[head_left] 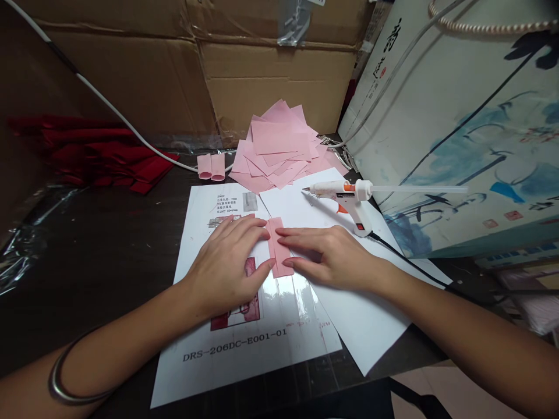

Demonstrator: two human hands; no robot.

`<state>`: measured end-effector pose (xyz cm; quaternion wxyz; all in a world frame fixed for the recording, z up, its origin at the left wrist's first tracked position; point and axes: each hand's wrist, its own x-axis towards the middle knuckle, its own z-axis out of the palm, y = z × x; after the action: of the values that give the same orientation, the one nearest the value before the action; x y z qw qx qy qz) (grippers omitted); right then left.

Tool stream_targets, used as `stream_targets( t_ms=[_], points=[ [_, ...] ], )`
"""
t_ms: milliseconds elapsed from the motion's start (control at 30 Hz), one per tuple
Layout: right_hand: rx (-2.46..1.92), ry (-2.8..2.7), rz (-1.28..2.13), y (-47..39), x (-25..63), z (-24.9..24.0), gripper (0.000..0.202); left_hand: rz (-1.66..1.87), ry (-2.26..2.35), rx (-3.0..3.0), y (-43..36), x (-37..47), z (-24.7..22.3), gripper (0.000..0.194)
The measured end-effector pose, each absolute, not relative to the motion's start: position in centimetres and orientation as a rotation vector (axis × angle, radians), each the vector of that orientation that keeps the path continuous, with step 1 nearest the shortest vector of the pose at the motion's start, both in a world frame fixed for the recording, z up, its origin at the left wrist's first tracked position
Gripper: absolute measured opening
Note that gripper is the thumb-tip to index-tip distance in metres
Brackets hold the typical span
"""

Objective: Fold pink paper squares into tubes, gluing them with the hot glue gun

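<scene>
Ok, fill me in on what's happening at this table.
The person's left hand and right hand hold a folded pink piece flat over a printed sheet, fingertips along both long sides. A glue gun lies untouched on white paper nearby. Beyond are loose pink pieces and two pink tubes.

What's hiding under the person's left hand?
The left hand is over a glossy white printed sheet. Part of a rectangular red picture shows beside it; the hand covers the rest.

The left hand (231,256) and right hand (334,256) touch a folded pink strip (280,251) on a printed sheet (283,305) marked DRS-206DC-E001-01. A white hot-glue gun (334,190) lies beyond the right hand, near piled pink rectangles (279,139).
</scene>
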<state>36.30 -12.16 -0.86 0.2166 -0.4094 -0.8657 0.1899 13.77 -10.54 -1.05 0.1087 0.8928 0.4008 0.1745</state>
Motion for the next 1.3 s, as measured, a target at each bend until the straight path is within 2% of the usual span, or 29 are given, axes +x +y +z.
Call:
stream_targets(
  t_ms=[267, 467, 633, 733, 1033, 1300],
  points=[
    [-1.142, -2.462, 0.508, -12.2, 36.4, -0.6, 0.037, 0.527, 1.134, 2.662, -10.6, 13.7, -1.1, 0.029],
    [-1.152, -2.506, 0.450, -12.3, 36.3, -0.4, 0.038, 0.344, 1.055, 2.682, -10.5, 13.6, -1.0, 0.049],
    [-1.108, -2.545, 0.339, -12.5, 36.4, -0.6, 0.034, 0.302, 1.097, 2.689, -10.5, 13.8, -1.0, 0.056],
    [-1.034, -2.583, 0.260, -12.9, 36.6, -0.8, 0.030, 0.280, 1.115, 2.700, -10.6, 13.8, -0.8, 0.055],
    [-0.944, -2.784, 0.058, -14.3, 36.6, -0.2, 0.038, 0.292, 1.093, 2.723, -10.6, 13.9, -0.6, 0.045],
    [-0.994, -3.079, -0.333, -17.0, 34.4, 1.0, 0.049, 0.296, 1.104, 2.730, -10.7, 13.9, -0.7, 0.045]
  ],
)
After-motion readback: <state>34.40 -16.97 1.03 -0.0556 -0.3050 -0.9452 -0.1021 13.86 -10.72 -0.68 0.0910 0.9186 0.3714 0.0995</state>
